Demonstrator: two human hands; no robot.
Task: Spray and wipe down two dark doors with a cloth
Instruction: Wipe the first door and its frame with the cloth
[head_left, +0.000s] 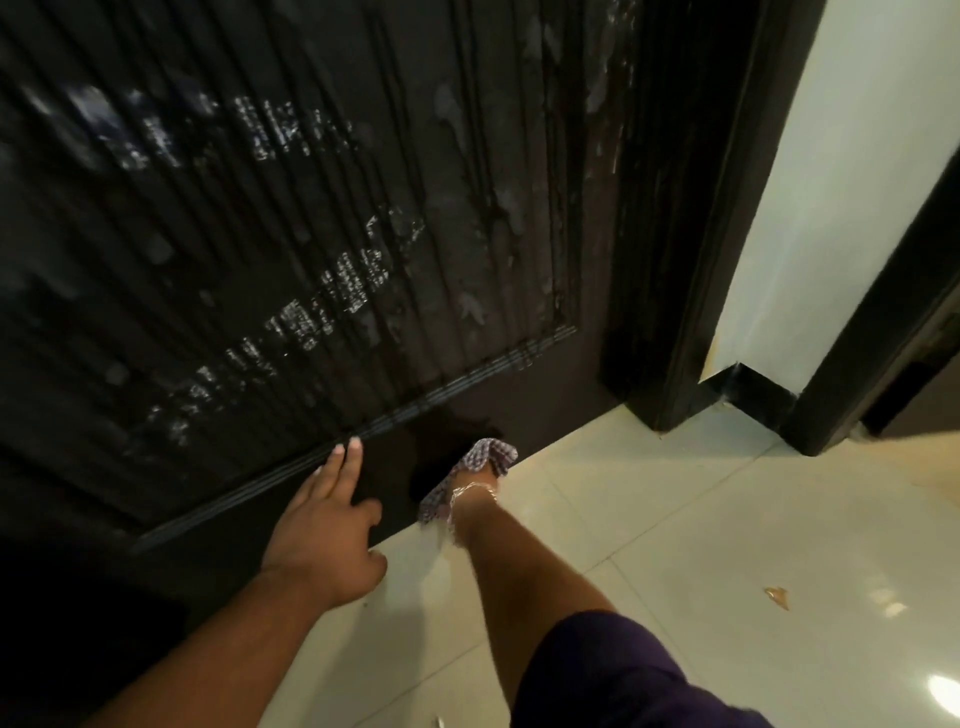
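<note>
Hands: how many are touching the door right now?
2. Left hand rests flat on the door below the ribbed panel; right hand, mostly hidden, presses the checked cloth against its bottom edge.

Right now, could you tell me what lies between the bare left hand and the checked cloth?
In the head view, only bare dark door lies between left hand and cloth.

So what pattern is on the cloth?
Small purple-and-white checks on the cloth, in the head view.

Pale glossy tiled floor (727, 519) with thin grout lines; a small tan scrap (777, 596) lies on it at right, well apart from the door's foot.
</note>
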